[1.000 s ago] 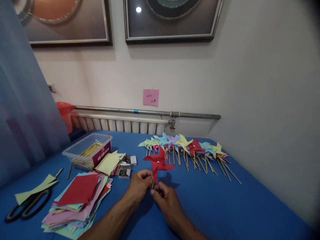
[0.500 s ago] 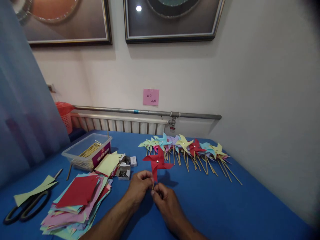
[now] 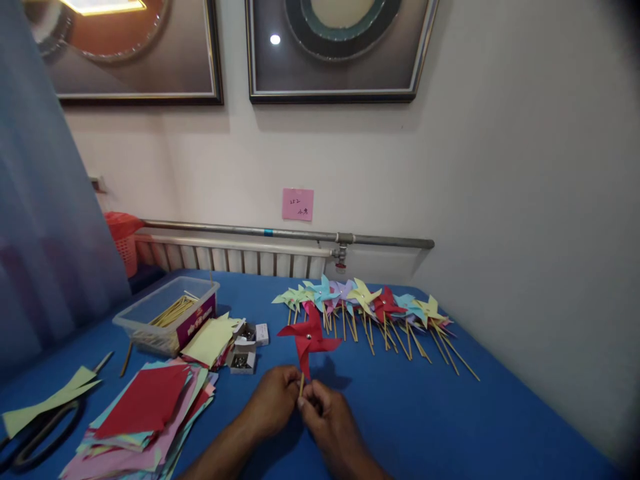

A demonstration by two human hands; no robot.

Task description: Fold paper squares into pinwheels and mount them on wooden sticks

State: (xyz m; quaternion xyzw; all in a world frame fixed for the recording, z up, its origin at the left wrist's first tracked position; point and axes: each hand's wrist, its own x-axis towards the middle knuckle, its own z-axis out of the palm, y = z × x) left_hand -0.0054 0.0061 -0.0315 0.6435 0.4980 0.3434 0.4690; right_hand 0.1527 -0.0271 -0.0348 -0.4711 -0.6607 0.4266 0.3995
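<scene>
At the lower middle of the frame, the right hand [image 3: 330, 417] is pinching a stick [image 3: 301, 385] between thumb and fingers, while the left hand [image 3: 273, 401] is curling its fingers close beside it, its exact grip being impossible to tell. Just above the hands, the red pinwheel [image 3: 316, 342] is facing forward. Farther back, a small box [image 3: 243, 370] is sitting left of centre, and many-coloured pinwheels [image 3: 363, 295] are lying right of centre.

On the blue surface [image 3: 425, 413] lie scissors [image 3: 43, 428], a paper stack [image 3: 143, 403], a tub [image 3: 196, 321], pinwheels [image 3: 366, 295] and apparently 2 small boxes [image 3: 243, 367].
</scene>
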